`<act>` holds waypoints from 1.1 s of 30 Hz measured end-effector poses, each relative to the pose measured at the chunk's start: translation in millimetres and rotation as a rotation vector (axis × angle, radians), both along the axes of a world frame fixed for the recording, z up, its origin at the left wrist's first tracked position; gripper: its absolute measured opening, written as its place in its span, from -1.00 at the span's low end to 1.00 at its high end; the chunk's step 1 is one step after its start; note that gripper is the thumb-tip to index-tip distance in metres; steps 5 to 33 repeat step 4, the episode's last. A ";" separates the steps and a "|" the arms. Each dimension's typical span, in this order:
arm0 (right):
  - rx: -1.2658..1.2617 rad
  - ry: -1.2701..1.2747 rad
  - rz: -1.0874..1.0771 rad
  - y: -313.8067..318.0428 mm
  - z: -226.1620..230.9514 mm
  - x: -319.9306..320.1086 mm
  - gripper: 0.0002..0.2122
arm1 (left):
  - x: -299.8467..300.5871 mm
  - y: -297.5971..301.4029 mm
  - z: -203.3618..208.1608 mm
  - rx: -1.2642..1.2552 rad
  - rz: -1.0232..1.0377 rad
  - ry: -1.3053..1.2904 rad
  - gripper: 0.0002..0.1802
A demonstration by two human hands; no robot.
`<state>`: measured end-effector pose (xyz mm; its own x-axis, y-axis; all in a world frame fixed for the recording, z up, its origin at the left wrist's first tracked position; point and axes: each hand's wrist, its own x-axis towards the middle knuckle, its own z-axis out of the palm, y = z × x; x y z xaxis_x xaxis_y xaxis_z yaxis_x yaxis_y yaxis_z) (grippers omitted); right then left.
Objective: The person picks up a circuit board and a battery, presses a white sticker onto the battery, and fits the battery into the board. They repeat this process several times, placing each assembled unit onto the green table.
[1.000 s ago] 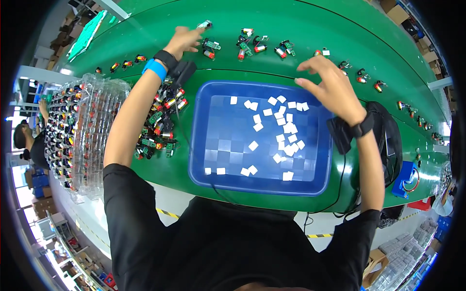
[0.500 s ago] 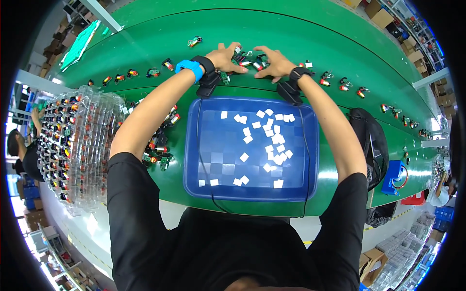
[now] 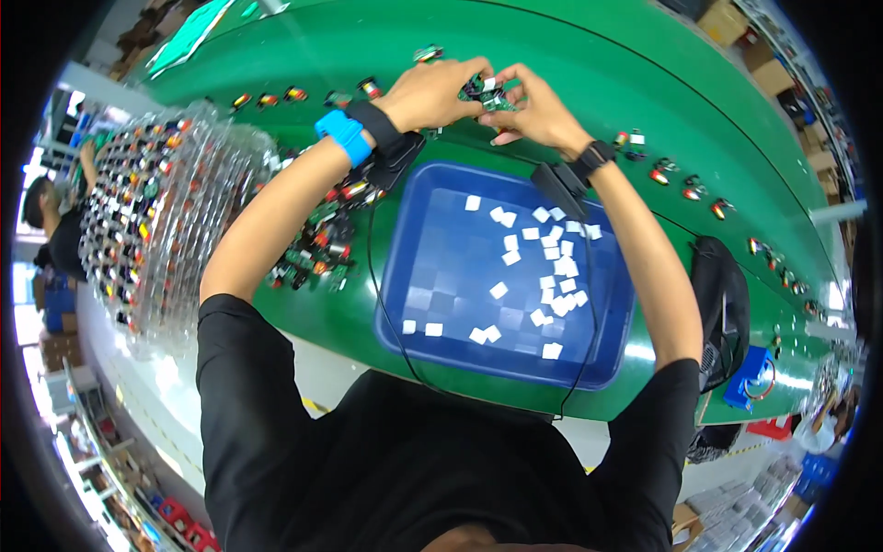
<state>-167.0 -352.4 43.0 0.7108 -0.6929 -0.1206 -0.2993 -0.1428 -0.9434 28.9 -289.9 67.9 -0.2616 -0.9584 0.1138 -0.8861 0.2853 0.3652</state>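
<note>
Above the far edge of a blue tray (image 3: 506, 370), my two hands are close together around a small cluster of green circuit boards (image 3: 487, 92) with wires. My left hand (image 3: 430, 95) closes its fingers on the left side of the cluster. From the other side, my right hand (image 3: 543, 112) pinches it between thumb and fingers. The fingers partly hide the boards, so I cannot tell how many there are. Small white squares (image 3: 499, 291) lie scattered in the tray. Another small board assembly (image 3: 428, 53) lies just beyond my left hand.
A heap of boards with small motors (image 3: 317, 248) lies left of the tray. Beyond it stand stacked clear plastic trays (image 3: 175, 212) full of similar parts. More motor assemblies (image 3: 692, 189) line the green bench. A black bag (image 3: 719, 299) and blue device (image 3: 750, 377) are at right.
Both hands have come together and closed on the circuit boards, which were lying loose between them on the bench. The whole view has shifted and turned slightly.
</note>
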 end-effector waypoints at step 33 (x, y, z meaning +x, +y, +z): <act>-0.124 -0.100 0.119 63.0 35.6 35.1 -0.44 | 36.2 84.7 39.0 -0.146 0.078 -0.085 -0.45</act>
